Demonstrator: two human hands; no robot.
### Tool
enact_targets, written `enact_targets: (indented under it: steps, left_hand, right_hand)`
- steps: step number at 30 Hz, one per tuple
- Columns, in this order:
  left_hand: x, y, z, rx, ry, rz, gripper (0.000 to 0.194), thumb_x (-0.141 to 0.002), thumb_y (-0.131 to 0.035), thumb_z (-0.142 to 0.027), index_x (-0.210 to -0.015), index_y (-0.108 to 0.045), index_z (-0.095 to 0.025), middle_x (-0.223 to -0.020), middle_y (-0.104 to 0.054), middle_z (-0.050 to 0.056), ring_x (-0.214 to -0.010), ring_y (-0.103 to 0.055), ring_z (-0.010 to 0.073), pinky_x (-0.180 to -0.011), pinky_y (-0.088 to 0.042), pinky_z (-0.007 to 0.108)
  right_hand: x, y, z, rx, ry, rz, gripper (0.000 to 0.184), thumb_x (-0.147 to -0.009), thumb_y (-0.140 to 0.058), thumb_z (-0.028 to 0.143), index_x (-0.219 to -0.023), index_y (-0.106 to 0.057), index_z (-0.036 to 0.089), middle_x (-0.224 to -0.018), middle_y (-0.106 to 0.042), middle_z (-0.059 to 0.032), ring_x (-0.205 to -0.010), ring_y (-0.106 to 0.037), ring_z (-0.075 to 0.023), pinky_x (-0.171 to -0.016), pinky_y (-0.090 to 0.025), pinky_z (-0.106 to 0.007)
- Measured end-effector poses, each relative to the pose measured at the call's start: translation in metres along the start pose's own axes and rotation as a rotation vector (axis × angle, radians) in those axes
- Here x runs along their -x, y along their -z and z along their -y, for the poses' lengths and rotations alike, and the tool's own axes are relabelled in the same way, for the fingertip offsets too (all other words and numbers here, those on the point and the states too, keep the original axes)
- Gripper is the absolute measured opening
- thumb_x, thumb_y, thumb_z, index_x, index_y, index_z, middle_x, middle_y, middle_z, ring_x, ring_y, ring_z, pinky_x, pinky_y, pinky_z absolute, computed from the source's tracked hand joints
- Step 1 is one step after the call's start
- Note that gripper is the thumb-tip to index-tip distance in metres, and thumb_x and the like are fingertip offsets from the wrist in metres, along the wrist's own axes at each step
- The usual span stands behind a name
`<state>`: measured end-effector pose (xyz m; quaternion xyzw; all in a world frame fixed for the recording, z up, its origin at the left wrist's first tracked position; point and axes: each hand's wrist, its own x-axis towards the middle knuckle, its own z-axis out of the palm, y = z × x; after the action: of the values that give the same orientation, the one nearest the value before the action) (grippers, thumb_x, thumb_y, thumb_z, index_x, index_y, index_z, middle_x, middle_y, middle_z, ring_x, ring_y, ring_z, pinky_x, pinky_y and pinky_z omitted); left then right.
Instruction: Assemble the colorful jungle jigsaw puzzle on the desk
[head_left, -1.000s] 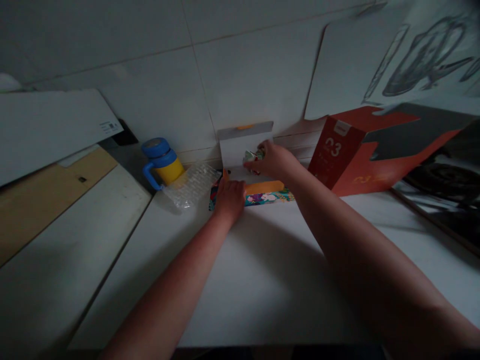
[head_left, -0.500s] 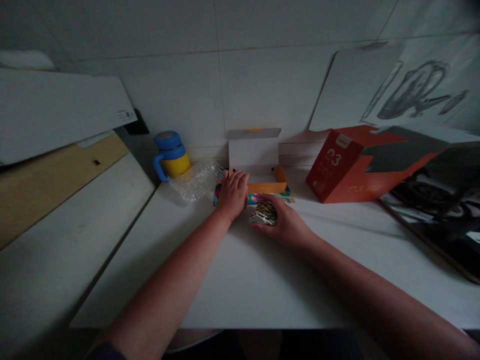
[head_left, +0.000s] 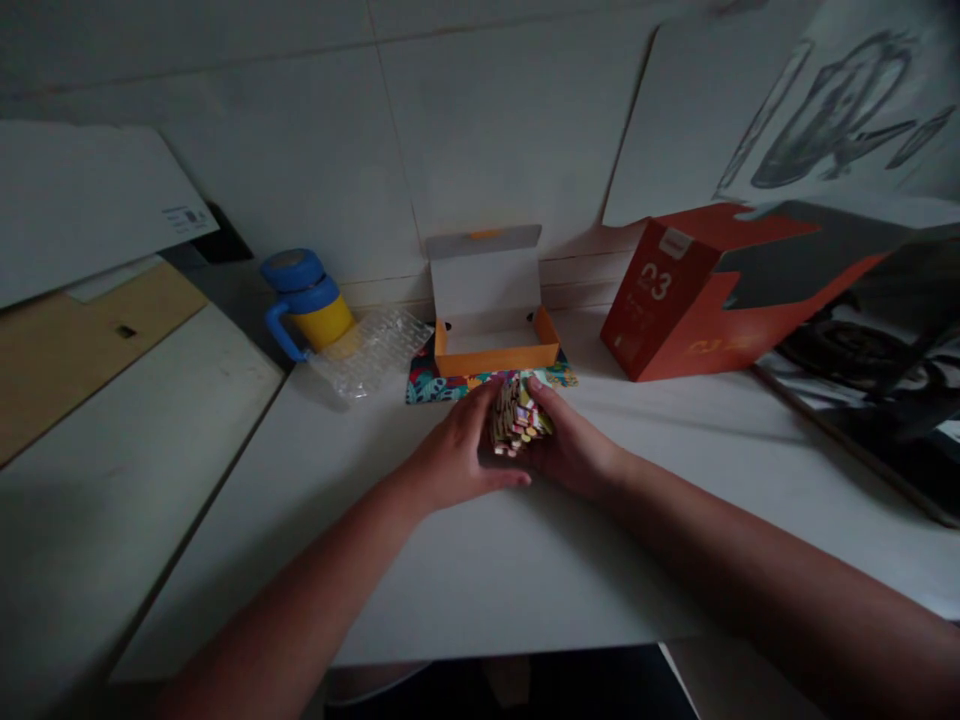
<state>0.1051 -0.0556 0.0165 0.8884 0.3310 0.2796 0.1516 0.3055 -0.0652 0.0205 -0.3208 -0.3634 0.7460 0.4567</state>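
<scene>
In the head view, a thick stack of small flat pieces with knobbed edges [head_left: 517, 415], which look like jigsaw puzzle pieces, is held between both hands. My right hand [head_left: 574, 440] wraps its right side, thumb on top. My left hand [head_left: 457, 450] cups the left side, its thumb stretched along the near side; its fingertips are partly hidden behind the stack. Just beyond the hands stands an orange box [head_left: 495, 358] with a white inside and its lid raised. Under the box's front lies a colourful patterned flat sheet or cover [head_left: 431, 385].
Left of the box are a blue and yellow mug-like flask [head_left: 307, 300] and crumpled clear plastic packaging [head_left: 371, 355]. A large red carton [head_left: 652, 300] stands to the right, near a dark stove-like appliance [head_left: 862, 390]. White boards [head_left: 90, 210] lean at the left. The white tabletop [head_left: 450, 590] ends close to me.
My left hand has left the orange box's front and come down to the stack's left side. My right hand has turned the stack, showing coloured faces and edges. The view has shifted slightly.
</scene>
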Motion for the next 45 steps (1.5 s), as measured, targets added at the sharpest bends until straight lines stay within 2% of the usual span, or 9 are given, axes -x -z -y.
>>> enact_targets:
  steps: [5,13,19,22,26,31,34,41,45]
  left_hand:
    - [-0.010,-0.011,-0.002,0.078,0.068,-0.052,0.124,-0.074,-0.100,-0.049,-0.170,-0.023,-0.027,-0.165,-0.052,0.020,-0.152,-0.055,0.0381,-0.124,-0.051,0.054]
    - [-0.006,-0.008,0.012,0.245,0.117,0.008,0.085,-0.081,-0.095,-0.043,-0.152,-0.051,-0.025,-0.147,-0.067,0.015,-0.136,-0.067,0.0337,-0.118,-0.055,0.050]
    - [-0.005,0.001,0.010,0.462,0.122,0.037,0.107,-0.063,-0.102,-0.061,-0.151,-0.053,-0.024,-0.148,-0.066,0.015,-0.138,-0.063,0.0392,-0.120,-0.051,0.055]
    - [-0.003,0.005,0.007,0.542,0.153,0.057,0.100,-0.066,-0.102,-0.059,-0.147,-0.056,-0.024,-0.142,-0.069,0.014,-0.130,-0.068,0.0367,-0.116,-0.053,0.052]
    - [-0.003,0.004,0.005,0.458,0.177,0.062,0.086,-0.071,-0.100,-0.051,-0.142,-0.058,-0.025,-0.137,-0.071,0.012,-0.127,-0.069,0.0345,-0.114,-0.054,0.052]
    - [-0.003,-0.004,0.008,0.413,0.179,0.051,0.082,-0.073,-0.100,-0.044,-0.140,-0.057,-0.025,-0.138,-0.069,0.012,-0.128,-0.068,0.0347,-0.114,-0.055,0.054]
    - [-0.002,-0.006,0.009,0.392,0.174,0.060,0.083,-0.074,-0.099,-0.041,-0.143,-0.055,-0.024,-0.139,-0.069,0.013,-0.129,-0.069,0.0346,-0.113,-0.056,0.055]
    - [-0.004,-0.005,0.004,0.400,0.172,0.125,0.080,-0.080,-0.094,-0.033,-0.149,-0.054,-0.026,-0.146,-0.068,0.013,-0.134,-0.067,0.0335,-0.117,-0.055,0.054]
    - [-0.005,-0.003,0.004,0.359,0.163,0.134,0.101,-0.072,-0.100,-0.038,-0.157,-0.048,-0.025,-0.159,-0.058,0.016,-0.149,-0.056,0.0374,-0.127,-0.044,0.058]
  right_hand:
    - [0.004,-0.010,-0.005,-0.006,-0.040,0.015,0.058,-0.097,-0.060,0.077,-0.119,-0.074,0.025,-0.104,-0.082,-0.0090,-0.106,-0.078,-0.0295,-0.094,-0.064,-0.044]
    - [0.005,-0.001,-0.011,0.149,0.017,-0.109,0.054,-0.091,-0.081,0.066,-0.120,-0.074,0.021,-0.122,-0.080,-0.0101,-0.114,-0.073,-0.0262,-0.106,-0.057,-0.039]
    - [0.012,-0.017,-0.006,-0.073,-0.106,-0.053,0.054,-0.093,-0.078,0.065,-0.117,-0.073,0.018,-0.106,-0.081,-0.0108,-0.092,-0.075,-0.0238,-0.075,-0.061,-0.033]
    - [0.014,-0.024,-0.004,-0.100,-0.116,-0.037,0.052,-0.093,-0.078,0.065,-0.111,-0.074,0.017,-0.099,-0.080,-0.0108,-0.090,-0.075,-0.0240,-0.070,-0.059,-0.031]
    - [0.013,-0.024,-0.003,-0.036,-0.090,-0.074,0.052,-0.091,-0.082,0.062,-0.115,-0.074,0.016,-0.101,-0.081,-0.0113,-0.092,-0.075,-0.0243,-0.073,-0.059,-0.031]
    - [0.011,-0.015,-0.005,0.117,-0.053,-0.155,0.058,-0.089,-0.083,0.064,-0.123,-0.072,0.018,-0.114,-0.081,-0.0127,-0.102,-0.076,-0.0277,-0.087,-0.060,-0.037]
    - [0.012,-0.007,-0.004,0.350,-0.006,-0.200,0.056,-0.090,-0.079,0.069,-0.120,-0.073,0.022,-0.117,-0.081,-0.0113,-0.107,-0.075,-0.0302,-0.093,-0.060,-0.042]
    - [0.021,-0.005,0.009,0.911,0.079,-0.238,0.054,-0.093,-0.067,0.075,-0.104,-0.071,0.022,-0.103,-0.078,-0.0115,-0.094,-0.072,-0.0310,-0.081,-0.059,-0.044]
    - [0.019,-0.004,0.009,1.030,0.219,-0.277,0.051,-0.097,-0.063,0.068,-0.118,-0.067,0.022,-0.110,-0.074,-0.0108,-0.097,-0.070,-0.0287,-0.084,-0.058,-0.043]
